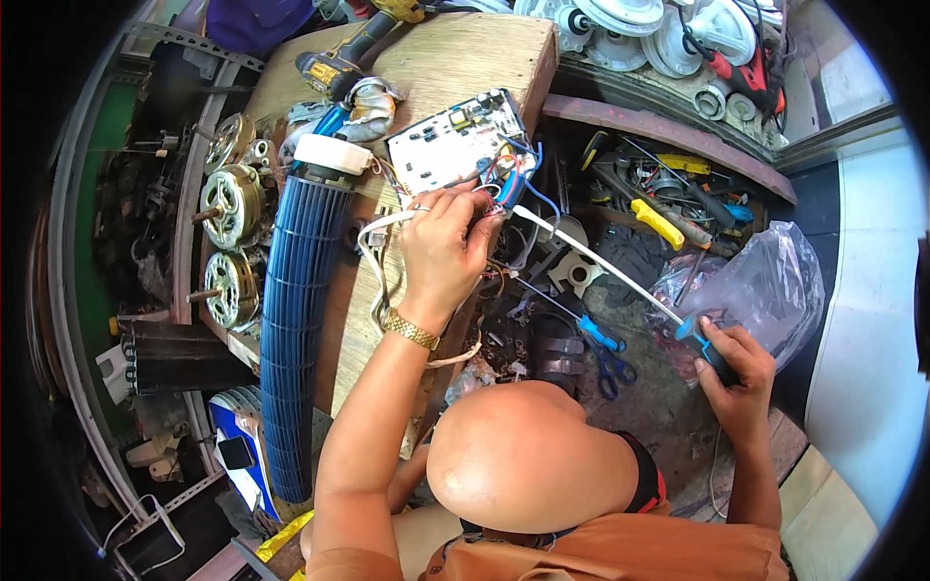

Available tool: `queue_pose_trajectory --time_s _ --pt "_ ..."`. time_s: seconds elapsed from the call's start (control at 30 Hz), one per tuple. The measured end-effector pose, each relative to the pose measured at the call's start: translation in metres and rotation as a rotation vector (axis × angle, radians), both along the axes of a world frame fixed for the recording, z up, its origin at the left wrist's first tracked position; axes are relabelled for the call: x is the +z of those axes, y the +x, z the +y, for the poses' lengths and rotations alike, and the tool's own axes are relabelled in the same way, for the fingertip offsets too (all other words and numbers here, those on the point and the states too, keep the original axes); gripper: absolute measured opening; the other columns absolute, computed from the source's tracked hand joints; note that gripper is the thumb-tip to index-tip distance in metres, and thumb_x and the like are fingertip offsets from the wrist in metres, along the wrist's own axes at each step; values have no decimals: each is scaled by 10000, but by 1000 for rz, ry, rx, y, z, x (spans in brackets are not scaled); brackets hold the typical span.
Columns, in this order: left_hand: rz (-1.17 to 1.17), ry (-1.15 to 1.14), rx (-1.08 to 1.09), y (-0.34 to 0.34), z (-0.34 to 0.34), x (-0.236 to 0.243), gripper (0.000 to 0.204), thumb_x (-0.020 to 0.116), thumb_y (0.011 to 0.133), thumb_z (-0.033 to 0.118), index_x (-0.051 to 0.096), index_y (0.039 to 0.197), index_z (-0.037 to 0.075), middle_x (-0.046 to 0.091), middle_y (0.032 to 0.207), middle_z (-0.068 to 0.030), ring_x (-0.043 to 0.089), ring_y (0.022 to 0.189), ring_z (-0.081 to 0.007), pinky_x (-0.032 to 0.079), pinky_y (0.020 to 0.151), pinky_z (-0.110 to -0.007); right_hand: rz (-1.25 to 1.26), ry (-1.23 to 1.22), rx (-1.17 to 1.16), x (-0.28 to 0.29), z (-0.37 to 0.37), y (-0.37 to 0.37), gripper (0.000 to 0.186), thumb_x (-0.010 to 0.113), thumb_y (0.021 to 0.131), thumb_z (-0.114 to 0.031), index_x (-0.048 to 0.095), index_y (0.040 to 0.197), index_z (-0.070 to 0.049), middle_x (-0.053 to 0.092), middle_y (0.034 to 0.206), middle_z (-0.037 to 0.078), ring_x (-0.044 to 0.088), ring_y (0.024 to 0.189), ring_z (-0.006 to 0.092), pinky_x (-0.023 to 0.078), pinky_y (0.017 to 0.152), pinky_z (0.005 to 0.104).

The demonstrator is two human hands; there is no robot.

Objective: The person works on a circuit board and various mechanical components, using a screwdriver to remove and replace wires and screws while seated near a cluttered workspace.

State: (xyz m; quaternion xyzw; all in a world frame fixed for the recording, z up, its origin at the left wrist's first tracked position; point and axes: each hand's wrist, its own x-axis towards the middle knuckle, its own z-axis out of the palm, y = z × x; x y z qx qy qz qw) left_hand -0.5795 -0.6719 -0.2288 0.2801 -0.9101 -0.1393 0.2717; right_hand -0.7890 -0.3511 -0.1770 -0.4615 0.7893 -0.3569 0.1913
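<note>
My left hand point(446, 237), with a gold watch band at its wrist, is closed at the near edge of a white circuit board point(436, 150). Its thumb and fingers pinch the bundle of red and blue wires point(506, 187) there; part of the bundle is hidden behind the fingers. My right hand point(738, 378) grips the blue and black handle of a long screwdriver point(610, 269). The shaft slants up and left, and its far end lies close to the wires, just right of my left thumb. Whether it touches them I cannot tell.
Left of the wooden bench point(475, 48) lies a long blue fan roller point(295, 329), beside metal motors point(232, 208). A cordless drill point(334, 73) rests at the back. On the right are a tool bin point(668, 184) and a clear plastic bag point(775, 281). Blue scissors point(608, 363) lie below.
</note>
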Motion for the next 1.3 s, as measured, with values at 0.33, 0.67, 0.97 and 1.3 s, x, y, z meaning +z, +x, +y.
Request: queue_pose_trajectory --time_s 0.33,0.67,0.97,1.3 --pt "-37 13 5 0 1 0 162 771 856 191 690 952 88 759 1016 -122 730 938 -316 550 919 -455 120 16 62 6 -8 -3 550 777 698 35 742 1237 -68 657 860 107 649 697 256 507 633 332" --pt "-57 4 -18 -2 -2 0 160 771 859 206 693 961 110 764 967 -102 737 869 -297 557 943 -459 69 91 347 -15 -20 -9 527 780 731 3 735 1250 -71 643 847 105 629 683 254 501 638 336" --pt "-44 -27 2 1 -1 -8 164 770 871 230 688 943 107 754 911 -104 731 795 -306 576 852 -437 -52 99 81 24 -9 -16 521 742 741 37 722 1257 -34 603 791 112 583 650 210 450 610 300" --pt "-92 -48 -10 0 -2 -3 175 765 877 244 676 950 112 751 925 -99 728 788 -307 580 794 -426 -31 106 94 16 -12 -13 501 738 757 10 726 1255 -48 548 746 100 538 613 224 420 584 319"
